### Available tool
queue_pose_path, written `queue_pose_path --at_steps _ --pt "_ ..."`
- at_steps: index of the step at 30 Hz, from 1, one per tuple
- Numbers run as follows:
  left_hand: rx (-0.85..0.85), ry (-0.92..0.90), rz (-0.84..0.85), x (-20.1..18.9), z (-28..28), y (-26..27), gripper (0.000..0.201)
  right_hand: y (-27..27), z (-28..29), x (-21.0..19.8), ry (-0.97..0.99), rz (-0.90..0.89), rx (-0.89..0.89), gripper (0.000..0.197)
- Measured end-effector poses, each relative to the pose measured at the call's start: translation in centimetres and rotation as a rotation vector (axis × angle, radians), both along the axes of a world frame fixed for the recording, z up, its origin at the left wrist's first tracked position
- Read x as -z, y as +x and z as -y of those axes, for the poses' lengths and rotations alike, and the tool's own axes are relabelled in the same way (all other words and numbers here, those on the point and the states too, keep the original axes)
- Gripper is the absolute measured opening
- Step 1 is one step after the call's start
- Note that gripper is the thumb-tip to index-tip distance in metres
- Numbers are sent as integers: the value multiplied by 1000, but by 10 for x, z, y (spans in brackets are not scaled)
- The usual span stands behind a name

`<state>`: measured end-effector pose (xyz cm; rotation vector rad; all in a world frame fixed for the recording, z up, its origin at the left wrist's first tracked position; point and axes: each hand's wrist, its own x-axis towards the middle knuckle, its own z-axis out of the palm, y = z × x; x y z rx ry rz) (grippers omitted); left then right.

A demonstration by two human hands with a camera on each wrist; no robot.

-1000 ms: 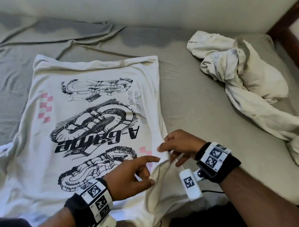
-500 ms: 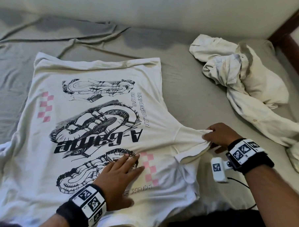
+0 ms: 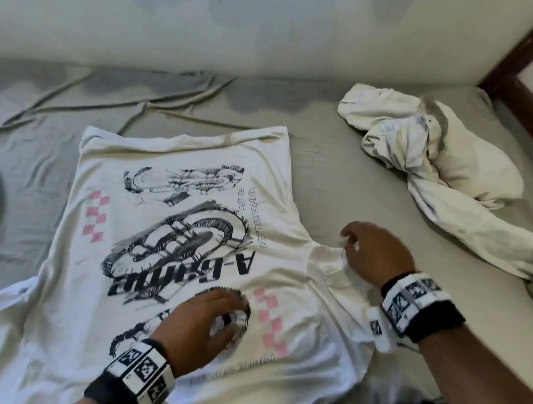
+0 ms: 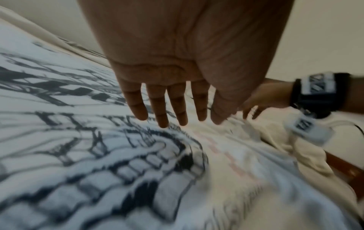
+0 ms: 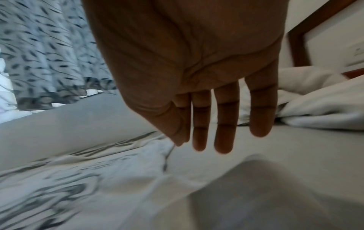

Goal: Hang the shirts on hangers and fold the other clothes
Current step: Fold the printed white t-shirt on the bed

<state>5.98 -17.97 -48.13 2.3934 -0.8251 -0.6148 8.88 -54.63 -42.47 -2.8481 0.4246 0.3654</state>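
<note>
**White printed T-shirt spread on the bed, both hands loose above it**

White T-shirt [image 3: 180, 224] with a black graphic and pink checks lies spread flat across the centre and lower left of the head view, on a grey bedsheet [image 3: 334, 174]. Its right sleeve [image 3: 329, 260] sticks out sideways toward the right of the frame.

Left hand [image 3: 200, 323] sits low in the frame over the lower part of the print. The left wrist view shows its fingers [image 4: 157, 109] straight and slightly spread, gripping nothing; the blur leaves it unclear whether the tips touch the cloth.

Right hand [image 3: 377, 252] is over the end of the sleeve at centre right. Its fingers [image 5: 224, 121] hang straight and together, with nothing held between them, and the sheet shows beneath them.

Both wrists carry black bands with square-coded markers.

A crumpled cream garment [image 3: 441, 169] lies in a heap on the sheet at the upper right, well apart from the T-shirt. Beyond it, a dark wooden bed frame [image 3: 516, 78] runs along the right edge, and a pale wall [image 3: 252, 34] fills the top of the frame.
</note>
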Motion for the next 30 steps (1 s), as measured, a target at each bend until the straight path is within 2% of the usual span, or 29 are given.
queue_pose_path --at_steps 3,5,9,12,14,15,17,19,21,23,25,28,30 --pt "-267 -97 -65 -23 5 42 21 -8 -36 1 70 -121 -225 26" --pt "-342 -123 -119 -34 24 88 16 -16 -49 7 109 -211 -329 31" --pt "-237 42 27 -33 85 205 19 -25 -48 23 104 -264 -411 33" --pt "-94 155 266 -32 142 277 25 -28 -40 37 34 -153 -318 23" --pt "-2 240 340 -29 177 311 30 -27 -32 50 16 -86 -258 26" --pt "55 294 367 -27 189 324 32 -27 -30 54 -20 -115 -241 31" --pt "188 409 420 -17 209 343 37 -22 -26 45 -42 -146 -196 50" --pt "309 531 469 -11 220 352 38 -20 -19 45 -49 -141 -115 57" --pt "389 615 510 -9 224 356 36 -21 -11 45 -43 -144 -35 54" --pt "429 658 531 -8 227 358 33 -25 -5 43 -25 -164 -27 43" --pt "444 676 554 -6 230 357 29 -27 1 46 -62 -165 -3 34" --pt "453 697 599 -4 238 356 22 -26 10 43 -29 -170 7 32" --pt "467 720 629 -5 241 356 20 -24 16 36 -28 -152 17 17"
